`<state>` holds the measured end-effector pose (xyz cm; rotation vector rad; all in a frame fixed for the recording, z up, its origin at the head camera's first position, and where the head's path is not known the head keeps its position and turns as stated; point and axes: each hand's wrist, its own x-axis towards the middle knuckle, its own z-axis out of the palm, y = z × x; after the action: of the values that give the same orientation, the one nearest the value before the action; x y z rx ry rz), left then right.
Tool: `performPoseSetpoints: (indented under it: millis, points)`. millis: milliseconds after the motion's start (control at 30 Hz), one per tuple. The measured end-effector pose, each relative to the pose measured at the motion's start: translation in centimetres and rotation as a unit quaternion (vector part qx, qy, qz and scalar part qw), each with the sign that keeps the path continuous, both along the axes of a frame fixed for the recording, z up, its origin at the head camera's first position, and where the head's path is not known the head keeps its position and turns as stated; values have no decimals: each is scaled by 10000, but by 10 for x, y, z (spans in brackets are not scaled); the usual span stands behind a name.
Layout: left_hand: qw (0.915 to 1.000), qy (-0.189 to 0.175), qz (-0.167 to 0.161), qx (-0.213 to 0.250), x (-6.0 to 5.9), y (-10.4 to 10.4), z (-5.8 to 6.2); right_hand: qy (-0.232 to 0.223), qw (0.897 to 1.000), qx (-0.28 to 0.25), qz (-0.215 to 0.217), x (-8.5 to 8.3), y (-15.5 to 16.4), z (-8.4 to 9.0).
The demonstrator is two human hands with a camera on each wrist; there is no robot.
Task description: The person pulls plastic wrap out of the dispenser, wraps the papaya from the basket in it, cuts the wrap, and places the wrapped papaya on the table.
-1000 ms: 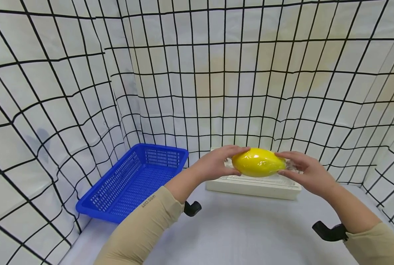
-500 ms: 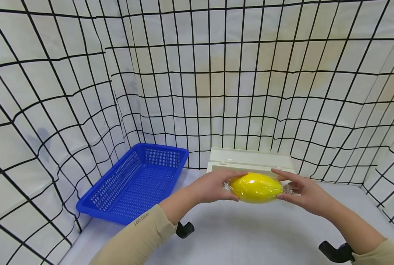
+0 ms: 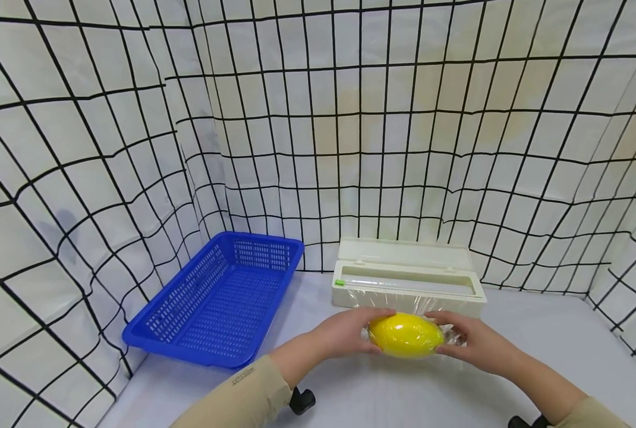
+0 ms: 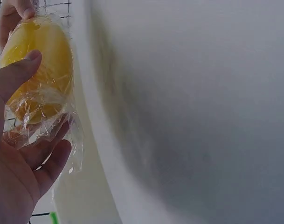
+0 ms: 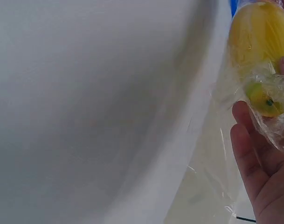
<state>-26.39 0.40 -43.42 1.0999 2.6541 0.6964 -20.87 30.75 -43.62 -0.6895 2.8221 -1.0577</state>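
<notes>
A smooth yellow oval fruit (image 3: 406,334) in clear cling film is held level between both hands, low over the table. My left hand (image 3: 347,334) grips its left end, thumb at the near side and fingers behind. The right hand (image 3: 475,345) holds the other end, where bunched film gathers around a greenish, stemmed tip (image 5: 265,99). Loose film (image 4: 74,140) hangs by the left fingers. Behind the fruit stands a white cling film dispenser (image 3: 403,248), lid up, with the film roll (image 3: 411,285) inside. A sheet of film stretches from its front toward the fruit.
A blue plastic basket (image 3: 216,309) with slotted walls stands at the left. Black wire grid (image 3: 361,112) with white sheeting behind it encloses the back and sides. A white cloth (image 3: 377,398) covers the table. A green clip (image 3: 339,282) sits at the dispenser's left end.
Both hands have brought the wrapped fruit down and toward me, from over the dispenser to in front of it. The dispenser's roll and the film stretching from it have come into sight.
</notes>
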Motion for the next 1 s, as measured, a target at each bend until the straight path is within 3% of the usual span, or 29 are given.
performPoseSetpoints:
  millis: [200, 367, 667, 1000]
  points:
    - [9999, -128, -34, 13, -15, 7, -19, 166, 9985, 518, -63, -13, 0, -18]
    - [9999, -111, -41, -8, -23, 11, -28, 192, 9968, 760, -141, -20, 0, -23]
    - [9995, -290, 123, -35, -19, 8, -28, 315, 9951, 928, -90, -22, -3, -17]
    - [9982, -525, 283, 51, -14, 3, -24, -148, 9966, 725, -370, -20, -3, -11]
